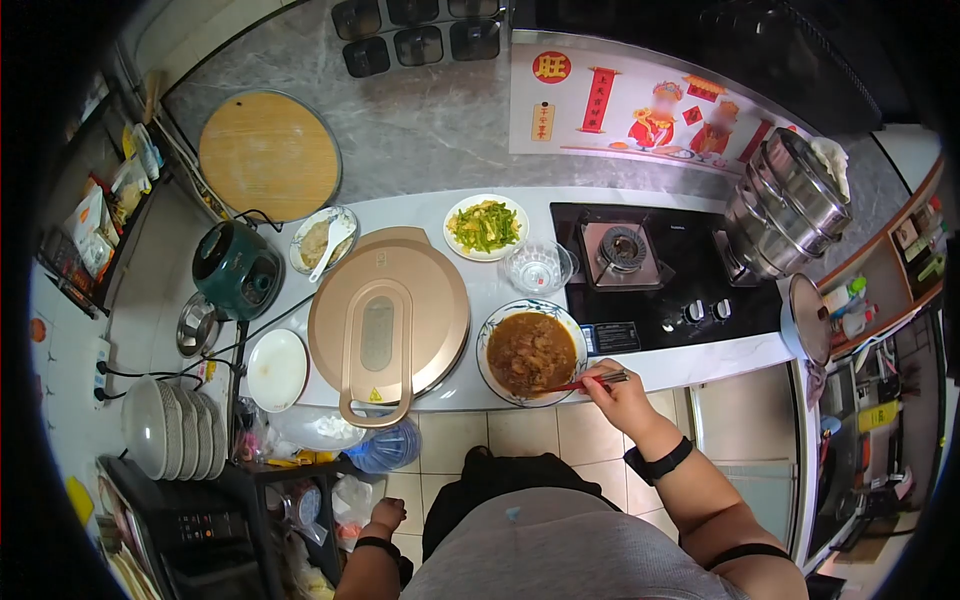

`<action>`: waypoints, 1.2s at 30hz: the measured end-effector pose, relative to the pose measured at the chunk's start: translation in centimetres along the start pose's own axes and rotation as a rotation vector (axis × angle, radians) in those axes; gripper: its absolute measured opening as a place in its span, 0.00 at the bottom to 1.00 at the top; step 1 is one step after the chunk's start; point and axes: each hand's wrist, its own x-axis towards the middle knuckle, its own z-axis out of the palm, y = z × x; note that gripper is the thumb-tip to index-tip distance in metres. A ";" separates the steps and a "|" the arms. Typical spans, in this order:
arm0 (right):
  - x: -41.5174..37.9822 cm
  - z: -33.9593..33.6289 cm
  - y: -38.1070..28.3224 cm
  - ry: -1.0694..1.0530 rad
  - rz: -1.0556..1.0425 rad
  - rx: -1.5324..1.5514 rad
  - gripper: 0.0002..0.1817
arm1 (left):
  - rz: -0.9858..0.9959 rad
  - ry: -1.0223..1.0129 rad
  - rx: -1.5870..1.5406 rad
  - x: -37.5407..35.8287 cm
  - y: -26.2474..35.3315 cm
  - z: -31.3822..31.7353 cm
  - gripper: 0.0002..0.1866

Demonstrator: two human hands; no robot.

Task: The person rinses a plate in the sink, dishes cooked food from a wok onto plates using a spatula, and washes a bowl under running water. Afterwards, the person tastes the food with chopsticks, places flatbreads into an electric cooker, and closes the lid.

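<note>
My right hand pinches a pair of red chopsticks, whose tips dip into the brown stew at the near side of a patterned bowl. Chunks of food in brown sauce fill that bowl, which stands by the counter's front edge. Low at my side hangs my left hand, fingers curled in, with nothing visible in it. Behind the bowl is a clear glass bowl, and farther back a plate of chopped green vegetables. A closed gold electric griddle sits to the left.
Right of the bowls is a black gas stove with a stacked steel steamer. At left are a white plate, a small bowl with a white spoon, a green cooker and stacked bowls. A water jug stands below.
</note>
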 end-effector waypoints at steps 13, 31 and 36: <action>-1.4 -4.3 -1.6 0.084 -0.056 0.080 0.02 | -0.363 0.007 -0.187 -5.9 5.0 1.4 0.17; -2.8 -5.0 -0.2 -0.028 -0.097 -0.056 0.05 | -0.352 0.037 0.469 -13.6 8.2 0.7 0.24; -2.0 -4.6 -1.1 0.012 -0.048 -0.064 0.03 | -0.377 0.048 0.420 -10.8 6.3 -0.5 0.23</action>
